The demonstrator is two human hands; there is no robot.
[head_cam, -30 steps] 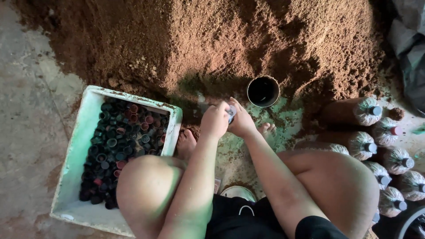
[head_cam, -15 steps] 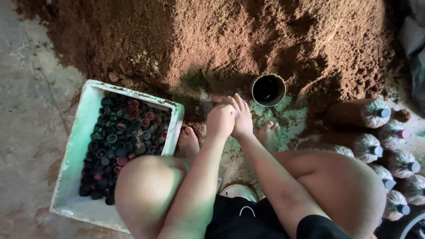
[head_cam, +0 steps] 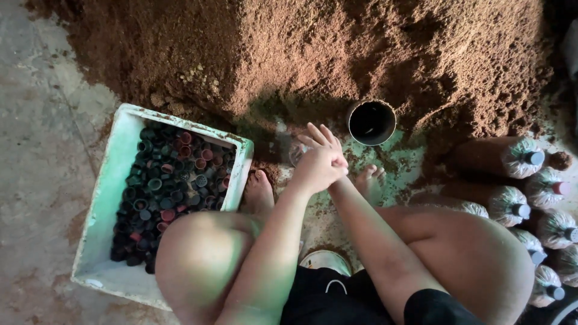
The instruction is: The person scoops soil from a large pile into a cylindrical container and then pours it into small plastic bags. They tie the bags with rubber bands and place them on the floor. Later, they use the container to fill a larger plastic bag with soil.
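Observation:
I squat in front of a big heap of brown substrate. My hands meet just above my bare feet. My left hand is curled shut, and a blurred clear plastic bag shows at its left side, seemingly held by it. Behind it, my right hand lies against the left hand with its fingers straight and pointing up-left. A black tube stands upright in the substrate just right of my hands, with its open mouth facing up.
A white foam box full of several dark and red bottle caps sits to my left, by my knee. Several filled bags with capped necks lie at the right. The floor is grey concrete.
My hands have dropped slightly towards my feet. My right fingers have straightened, and the pale thing seen between my hands a second ago is now mostly hidden.

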